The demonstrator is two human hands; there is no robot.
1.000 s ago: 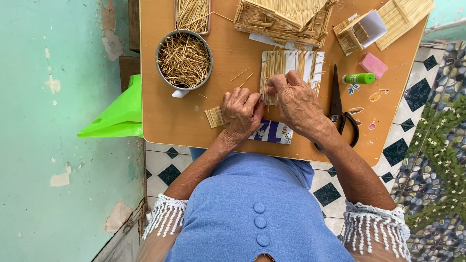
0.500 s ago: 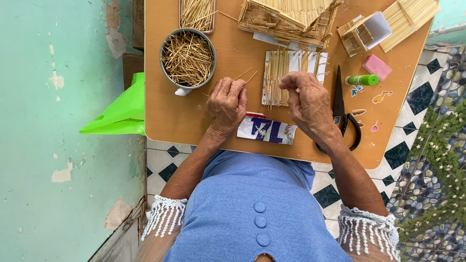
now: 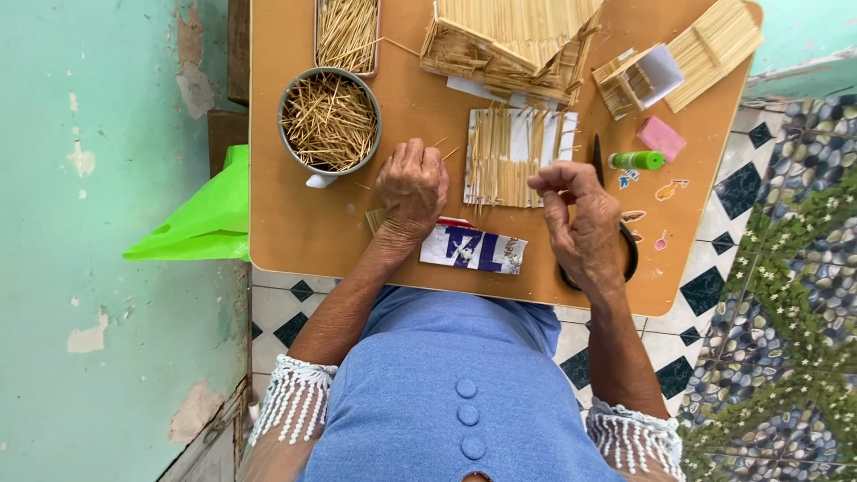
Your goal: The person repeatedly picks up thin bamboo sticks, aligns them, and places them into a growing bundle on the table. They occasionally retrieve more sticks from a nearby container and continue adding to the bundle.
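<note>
— Peeling green wall on one side, patterned floor tiles on the other, and between them an orange-brown table seen from straight above. What are the hands doing?

— Left hand rests knuckles-up on the table, fingers curled under. It looks to be pinching a few thin sticks, since tips poke out past the fingers, though I can't say for sure from this angle. A small stack of sticks lies just beside its wrist.

— And the other?

— Right hand is raised a little over the table edge, thumb and fingertips pressed together as if nipping something very fine; what is between them is too small to make out. It covers part of a pair of black scissors.

— Where is the piece being worked on?

— Between the two hands, slightly further in: a flat panel of sticks on white card, lying on the table and touched by neither hand.

— Anything else around?

— A round metal bowl of loose sticks sits just beyond the left hand, with a rectangular tin of more sticks behind it. A stick-built house model stands at the far edge, a green glue tube and pink eraser lie to the right, and a printed wrapper lies near the front edge. A bright green bag hangs off the table's left side.
</note>
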